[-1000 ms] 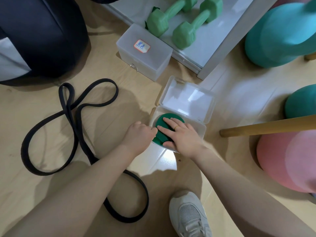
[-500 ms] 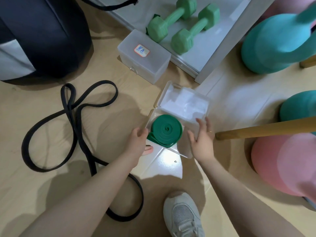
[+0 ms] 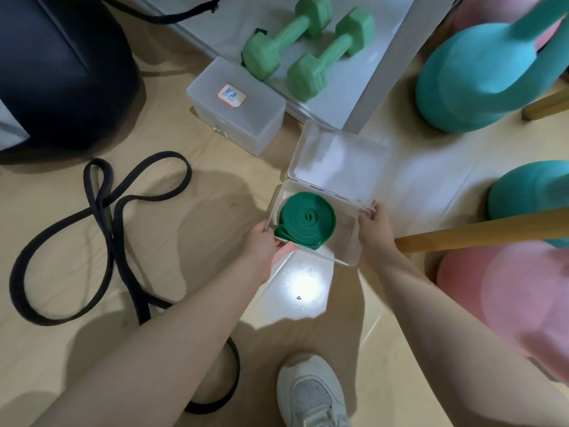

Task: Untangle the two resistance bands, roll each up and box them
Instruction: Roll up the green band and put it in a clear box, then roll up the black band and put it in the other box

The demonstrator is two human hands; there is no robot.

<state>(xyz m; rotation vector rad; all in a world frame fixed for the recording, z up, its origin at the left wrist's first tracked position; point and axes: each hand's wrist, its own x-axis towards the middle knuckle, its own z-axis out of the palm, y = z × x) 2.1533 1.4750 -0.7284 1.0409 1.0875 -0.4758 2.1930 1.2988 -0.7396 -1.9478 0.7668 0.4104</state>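
A rolled green resistance band (image 3: 306,219) lies inside a clear plastic box (image 3: 347,248) whose lid (image 3: 338,163) stands open behind it. My left hand (image 3: 266,245) grips the box's left wall, thumb along the front edge. My right hand (image 3: 374,224) holds the box's right wall with curled fingers. A black resistance band (image 3: 101,211) lies unrolled in loose loops on the floor to the left, partly hidden under my left forearm.
A second clear box (image 3: 237,109), shut and labelled, sits behind. Two green dumbbells (image 3: 308,44) lie on a white shelf. Teal kettlebells (image 3: 480,75), a pink ball (image 3: 505,303) and a wooden pole (image 3: 480,231) crowd the right. A dark bag (image 3: 55,72) stands back left; my shoe (image 3: 311,392) is below.
Both hands lifted off the green roll and moved apart to the box's side walls. The box now sits slightly further right with the roll lying flat inside.
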